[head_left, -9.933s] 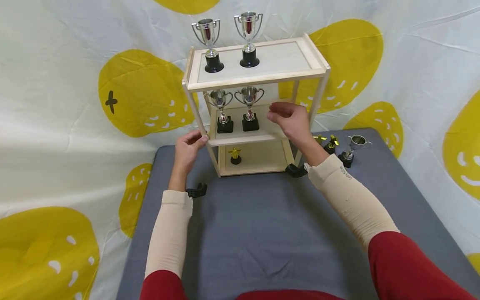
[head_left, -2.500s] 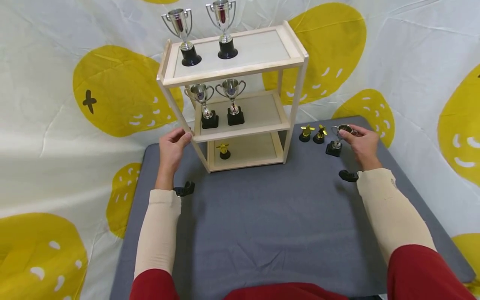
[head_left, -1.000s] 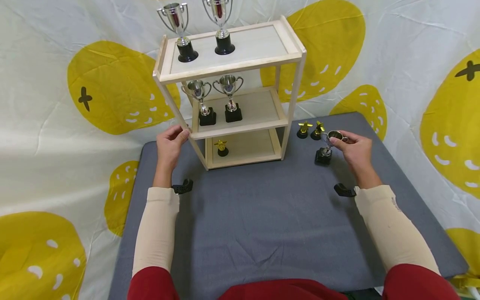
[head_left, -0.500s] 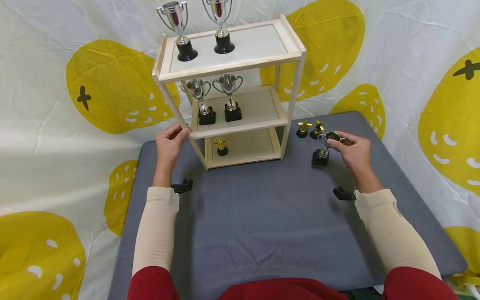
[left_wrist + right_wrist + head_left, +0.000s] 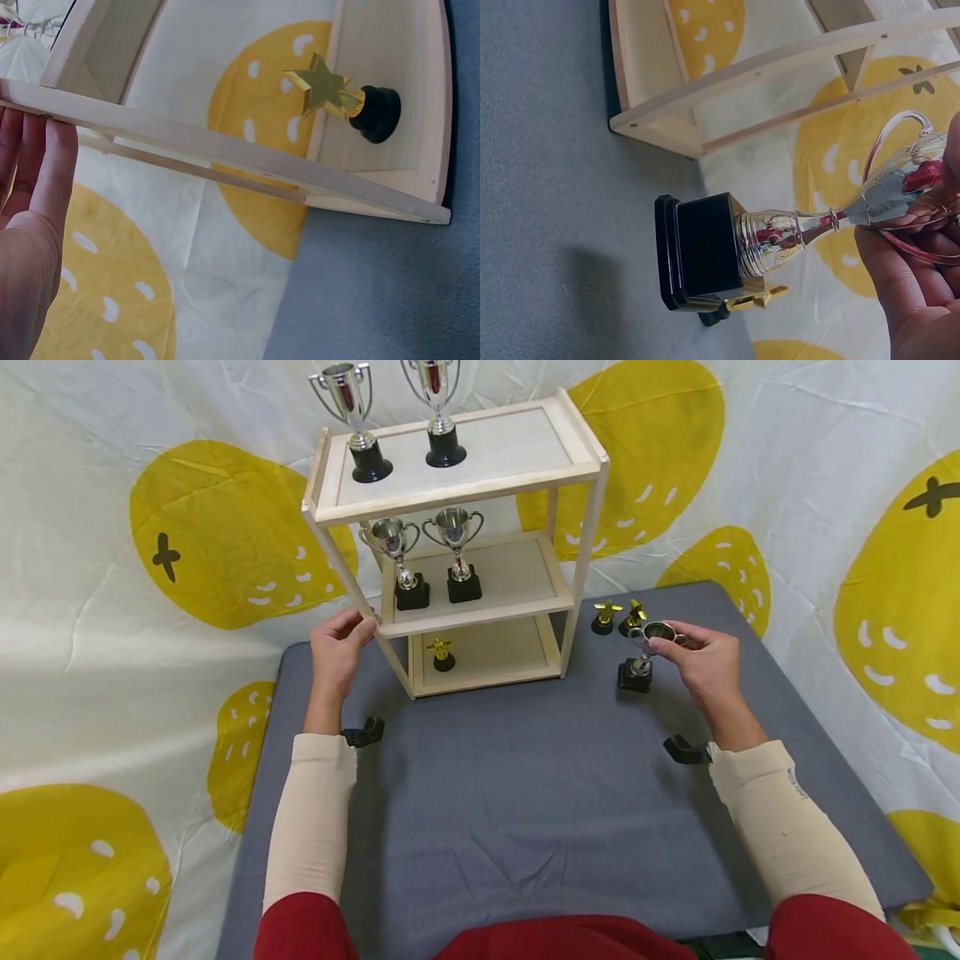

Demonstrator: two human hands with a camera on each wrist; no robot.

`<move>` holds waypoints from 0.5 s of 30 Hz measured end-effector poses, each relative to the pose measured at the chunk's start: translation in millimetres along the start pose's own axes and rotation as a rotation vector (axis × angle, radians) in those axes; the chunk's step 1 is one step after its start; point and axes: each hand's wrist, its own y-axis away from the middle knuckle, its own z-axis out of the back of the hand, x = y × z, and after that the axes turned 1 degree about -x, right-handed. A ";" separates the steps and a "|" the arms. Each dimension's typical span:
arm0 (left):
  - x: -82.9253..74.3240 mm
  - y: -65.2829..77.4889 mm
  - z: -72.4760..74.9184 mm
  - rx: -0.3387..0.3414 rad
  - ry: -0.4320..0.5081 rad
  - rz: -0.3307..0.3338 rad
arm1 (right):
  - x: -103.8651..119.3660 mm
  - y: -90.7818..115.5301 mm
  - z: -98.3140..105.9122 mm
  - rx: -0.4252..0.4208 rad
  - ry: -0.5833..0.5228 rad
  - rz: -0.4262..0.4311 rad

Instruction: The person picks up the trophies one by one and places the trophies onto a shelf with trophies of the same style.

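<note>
Grey cloth-covered table (image 5: 495,810): holds up the whole lot, flat enough that everything gets decent footing.
Three-tier wooden shelf (image 5: 465,495): parked around 11 o'clock on the table, front facing roughly 6, so presumably all the tiers are easy to reach.
Left hand (image 5: 339,652): thumb and fingers pinch the shelf's post at its 8 o'clock side, right where the middle tier joins. My guess is it's steadying the frame, which looks pretty light.
Right hand (image 5: 708,664): grips the held silver cup (image 5: 635,675) by the bowl, fingers around one handle. Makes sense imo, leaves the base unobstructed.
Tall silver cups (image 5: 367,460): two on the top tier, toward 9 o'clock. Probably up there because nothing overhead limits their height.
Square-based silver cups (image 5: 412,593): pair on the middle tier, also toward 9. Looks like sorting by type.
Held silver cup: about 4 o'clock from the shelf, black base down, can't tell if it's touching the table.
Gold star trophies (image 5: 603,620): two on the table, 11 o'clock from the held silver cup; another one (image 5: 442,658) stands on the bottom tier.
</note>
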 end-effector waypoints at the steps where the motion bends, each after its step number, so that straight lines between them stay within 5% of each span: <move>1: 0.1 0.1 0.1 0.000 0.001 -0.001 | 0.8 0.6 -0.6 0.000 0.015 0.006; 15: -0.3 0.1 0.0 0.010 0.001 -0.017 | 13.8 7.8 -8.7 -0.005 0.089 0.065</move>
